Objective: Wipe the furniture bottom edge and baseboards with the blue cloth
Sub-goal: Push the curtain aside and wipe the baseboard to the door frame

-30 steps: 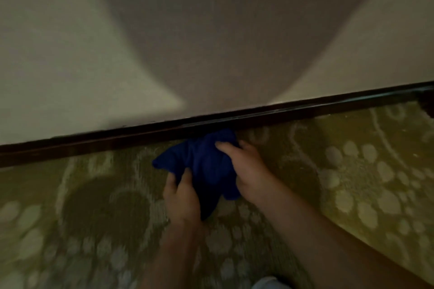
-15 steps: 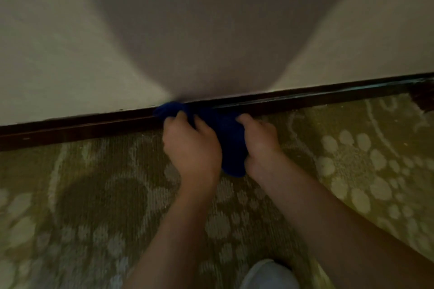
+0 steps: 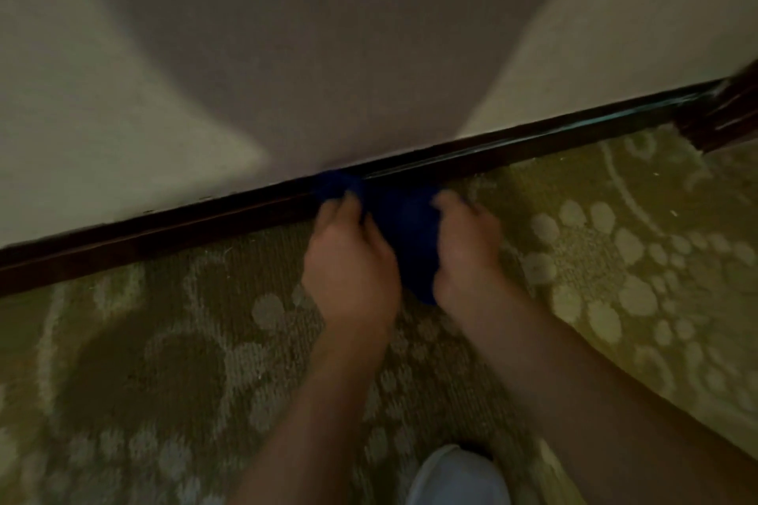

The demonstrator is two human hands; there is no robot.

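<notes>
The cloth (image 3: 404, 234) sits bunched at 12 o'clock from both wrists, its top edge pressed on the dark baseboard (image 3: 164, 232). The left hand (image 3: 348, 262) and right hand (image 3: 467, 250) each curl fingers into it, 1 per side. It looks soft, light and limp; gripping a thick wad near the top should keep pressure on the baseboard.

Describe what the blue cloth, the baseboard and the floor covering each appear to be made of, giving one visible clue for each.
Blue cloth: soft fabric, perhaps microfibre; it bunches and folds between the left hand and right hand.
Baseboard: probably dark wood with a glossy varnish; light streaks reflect along it.
Carpet: woven pile, matt, with a ribbed texture and pale floral pattern.
</notes>
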